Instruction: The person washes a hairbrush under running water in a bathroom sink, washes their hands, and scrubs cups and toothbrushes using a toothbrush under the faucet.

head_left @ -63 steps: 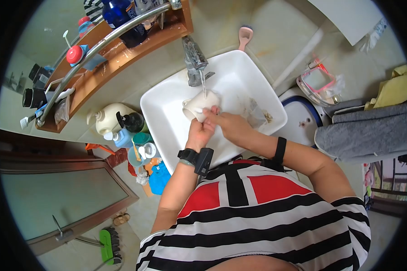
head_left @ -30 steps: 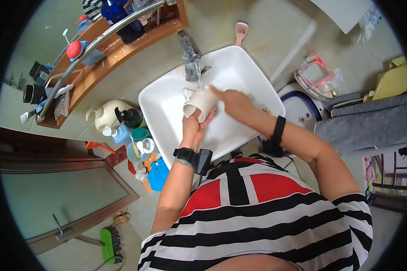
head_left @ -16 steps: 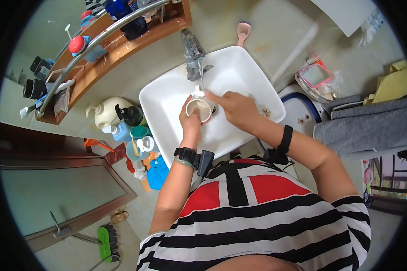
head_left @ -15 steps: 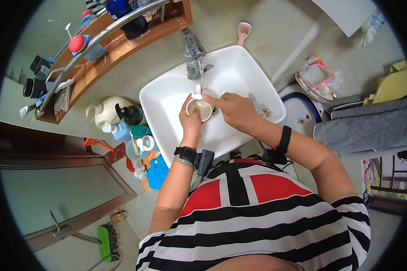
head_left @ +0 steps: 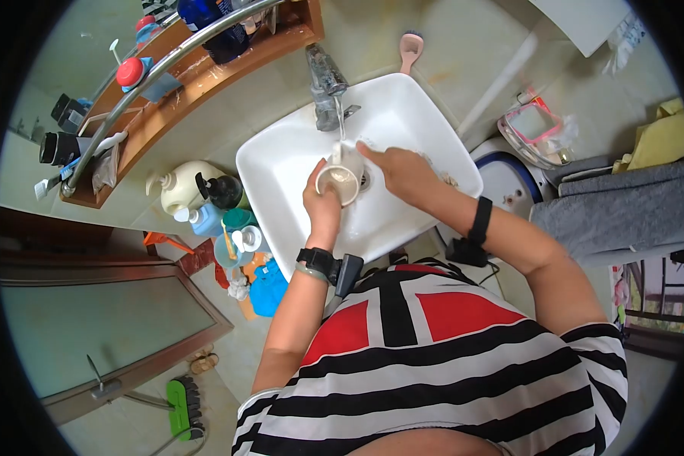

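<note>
My left hand [head_left: 323, 204] is wrapped round a white mug [head_left: 337, 187] over the sink, with the thumb at its rim. The mug tilts so its mouth faces me, and its handle points toward the tap [head_left: 327, 91]. A thin stream of water runs from the tap down onto the handle area. Beside the mug, my right hand [head_left: 404, 176] has its index finger stretched toward the handle and the water. Nothing shows in that hand, and its other fingers are partly hidden. Whether the fingertip touches the handle I cannot tell.
The white sink [head_left: 452, 144] surrounds both hands. Pump bottles [head_left: 190, 186] and a cup stand at its left. A pink brush [head_left: 410, 52] leans behind it. A wooden shelf with a metal rail [head_left: 197, 87] curves above at left. Grey towels [head_left: 623, 213] hang at right.
My right hand has drawn slightly right, away from the mug's handle. The mug is tilted a little more toward me in my left hand. Water still runs.
</note>
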`<state>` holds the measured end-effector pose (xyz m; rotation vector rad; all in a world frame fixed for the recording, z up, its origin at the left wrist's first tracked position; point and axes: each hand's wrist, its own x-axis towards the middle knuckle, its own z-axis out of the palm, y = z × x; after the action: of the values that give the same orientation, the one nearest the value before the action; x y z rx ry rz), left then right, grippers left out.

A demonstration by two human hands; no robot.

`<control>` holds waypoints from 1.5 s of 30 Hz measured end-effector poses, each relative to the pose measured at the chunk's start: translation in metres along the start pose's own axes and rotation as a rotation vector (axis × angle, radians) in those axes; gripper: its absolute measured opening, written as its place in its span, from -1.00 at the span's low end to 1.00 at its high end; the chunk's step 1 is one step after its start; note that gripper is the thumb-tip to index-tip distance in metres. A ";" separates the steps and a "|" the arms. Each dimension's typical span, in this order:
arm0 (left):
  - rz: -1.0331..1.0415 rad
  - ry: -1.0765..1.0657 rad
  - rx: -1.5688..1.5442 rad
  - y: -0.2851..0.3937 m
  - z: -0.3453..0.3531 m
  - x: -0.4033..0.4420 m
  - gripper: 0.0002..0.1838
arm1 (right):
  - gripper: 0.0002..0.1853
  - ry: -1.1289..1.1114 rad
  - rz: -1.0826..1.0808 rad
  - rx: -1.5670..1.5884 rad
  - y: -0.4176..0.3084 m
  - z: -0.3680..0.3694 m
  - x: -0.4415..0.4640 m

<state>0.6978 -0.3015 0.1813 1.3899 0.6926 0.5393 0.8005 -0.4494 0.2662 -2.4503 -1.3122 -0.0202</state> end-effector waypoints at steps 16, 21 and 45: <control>-0.074 -0.041 0.000 0.035 0.005 0.004 -0.52 | -0.45 0.034 0.083 0.111 0.003 -0.003 0.011; -0.022 -0.050 -0.012 0.033 0.005 0.009 -0.52 | -0.44 0.072 -0.053 0.135 0.003 0.007 0.005; 0.392 0.094 0.625 0.044 0.006 0.007 -0.33 | -0.49 0.088 0.092 0.352 0.004 -0.013 0.021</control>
<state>0.7095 -0.2960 0.2248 2.1216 0.6972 0.7351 0.8178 -0.4388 0.2809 -2.1802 -1.0620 0.1154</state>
